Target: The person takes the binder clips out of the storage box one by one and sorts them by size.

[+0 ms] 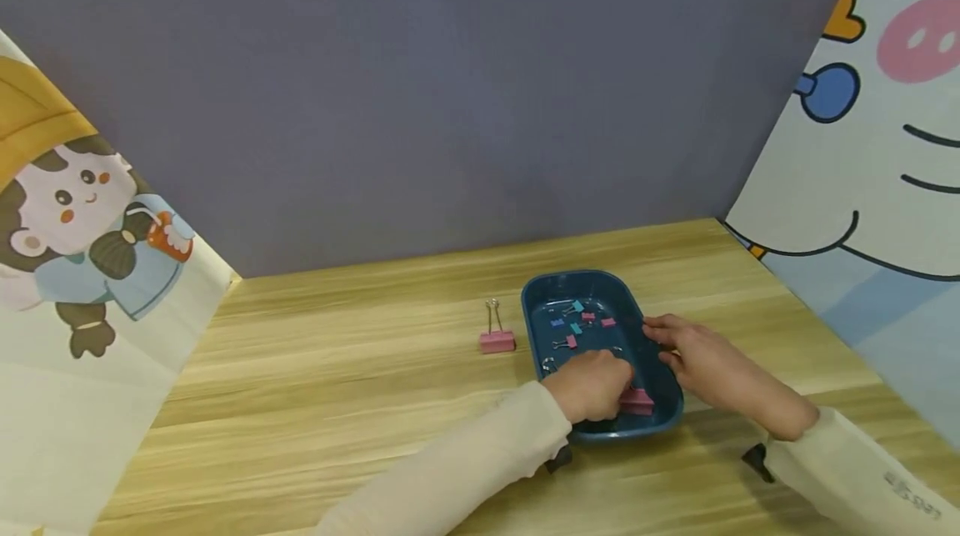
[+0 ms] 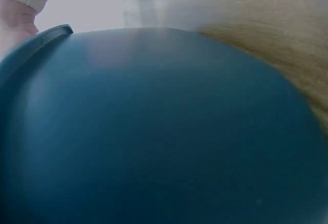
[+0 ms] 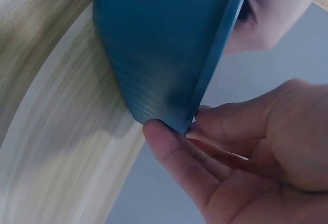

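Note:
A dark blue tray (image 1: pixel 542 315) holds several small pink, blue and teal binder clips. My left hand (image 1: pixel 592 386) reaches into its near end with curled fingers, at a larger pink binder clip (image 1: pixel 637 403). The fingers appear to grip that clip, though its handles are hidden. On the far right side, my right hand (image 1: pixel 701 361) pinches the tray's rim. In the right wrist view, the thumb and fingers (image 3: pixel 177 160) of that hand meet the tray wall (image 3: pixel 159 75). The tray's outside (image 2: pixel 164 121) fills most of the left wrist view, where the left hand's fingers are hidden.
Another large pink binder clip (image 1: pixel 497 342) lies on the wooden table (image 1: pixel 337 386), left of the tray, handles pointing away. A grey panel (image 1: pixel 465 102) stands behind the table. Panels printed with cartoons (image 1: pixel 97 219) flank it on both sides.

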Demonstrator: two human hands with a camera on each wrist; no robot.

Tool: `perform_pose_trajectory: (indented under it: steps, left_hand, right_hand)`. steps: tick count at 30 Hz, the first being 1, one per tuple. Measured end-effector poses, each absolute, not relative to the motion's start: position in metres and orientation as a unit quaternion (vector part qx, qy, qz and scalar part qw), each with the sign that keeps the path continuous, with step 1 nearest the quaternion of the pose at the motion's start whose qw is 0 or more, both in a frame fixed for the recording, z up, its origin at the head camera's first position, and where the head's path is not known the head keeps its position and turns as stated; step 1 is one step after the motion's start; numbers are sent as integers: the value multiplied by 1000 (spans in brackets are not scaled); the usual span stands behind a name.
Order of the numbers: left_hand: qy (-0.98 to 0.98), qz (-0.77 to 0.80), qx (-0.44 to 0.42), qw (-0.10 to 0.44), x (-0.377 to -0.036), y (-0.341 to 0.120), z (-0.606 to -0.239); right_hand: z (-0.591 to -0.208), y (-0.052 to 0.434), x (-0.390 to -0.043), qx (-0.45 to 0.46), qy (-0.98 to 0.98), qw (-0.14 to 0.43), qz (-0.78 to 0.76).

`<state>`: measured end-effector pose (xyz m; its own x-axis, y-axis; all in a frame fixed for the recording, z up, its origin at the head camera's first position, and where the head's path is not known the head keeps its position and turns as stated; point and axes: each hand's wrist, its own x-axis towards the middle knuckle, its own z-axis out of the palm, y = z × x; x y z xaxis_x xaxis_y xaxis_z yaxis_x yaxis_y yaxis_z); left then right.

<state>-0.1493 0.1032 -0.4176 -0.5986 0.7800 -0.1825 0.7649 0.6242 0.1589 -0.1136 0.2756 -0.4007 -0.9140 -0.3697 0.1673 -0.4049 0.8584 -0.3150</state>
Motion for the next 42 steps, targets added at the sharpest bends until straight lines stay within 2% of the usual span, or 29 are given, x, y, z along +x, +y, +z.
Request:
perform_pose_trajectory:
  steps: [16, 24, 42]
  left_hand:
    - [876, 45, 462, 132, -151, 102, -425]
    - [866, 96, 477, 117, -163, 89, -411]
    - [855, 221, 469, -6, -188, -4, -366]
  right_hand:
    - [-407, 276, -110, 196, -963, 49, 179]
    - [-406, 275, -114, 202, -958, 48, 198]
    - [-402, 277, -116, 198, -957, 50, 204]
